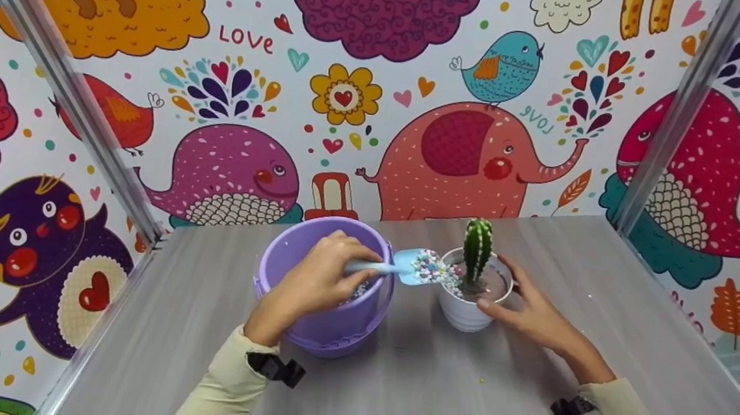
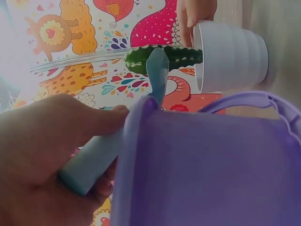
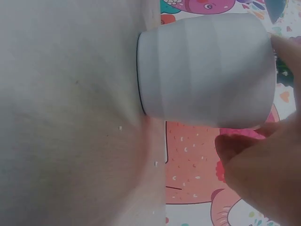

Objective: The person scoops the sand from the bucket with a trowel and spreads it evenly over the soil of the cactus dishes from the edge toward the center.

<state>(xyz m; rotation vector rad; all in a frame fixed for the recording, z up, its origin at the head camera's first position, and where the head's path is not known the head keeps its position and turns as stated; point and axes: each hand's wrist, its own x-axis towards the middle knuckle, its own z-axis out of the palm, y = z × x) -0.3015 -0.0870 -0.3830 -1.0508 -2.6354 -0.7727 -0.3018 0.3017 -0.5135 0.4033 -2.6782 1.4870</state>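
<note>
Head view: nearest, a tiny yellow bead (image 1: 482,381) lies on the grey surface (image 1: 403,410). Beyond it, the left hand (image 1: 321,277) reaches over the purple bucket (image 1: 329,334), thumb and fingers wrapped round the handle of a blue scoop (image 1: 408,267). The right hand (image 1: 530,315) grips the white pot (image 1: 467,317), thumb on the rim's near side, fingers behind. The pot stands upright near the bucket, apart from it, with a cactus (image 1: 477,250) rising inside. Coloured pebbles (image 1: 429,267) lie on the scoop's blade and inside the pot's left edge. Tipping too fast, or short of the rim, could scatter pebbles; a blade swung inward could knock the cactus askew; a loosened right hand might let the pot slide if pushed. Farthest stands a patterned wall (image 1: 380,112).
</note>
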